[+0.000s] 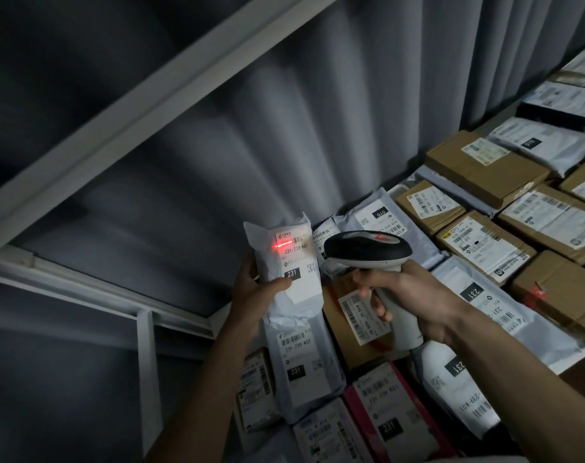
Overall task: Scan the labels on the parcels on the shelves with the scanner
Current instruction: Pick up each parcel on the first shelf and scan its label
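**Red beam lands on a raised parcel's label**

A dim storeroom: a white metal shelf frame (84, 128) stands before a grey pleated curtain (284, 111), and the shelf (575, 360) is packed with cardboard boxes and grey mailers lying label-up. The left hand (256, 287) wraps its grip around a white poly-bag parcel (289, 272), holding it upright above the shelf's left end. Its label (296, 259) reads "231-239-K01" and "231". The right hand (408, 300) grips the handle of a black-and-white barcode scanner (368, 250), index finger on the trigger; its red line (282, 246) crosses the barcode. A mailer (373, 215) behind reads "010".
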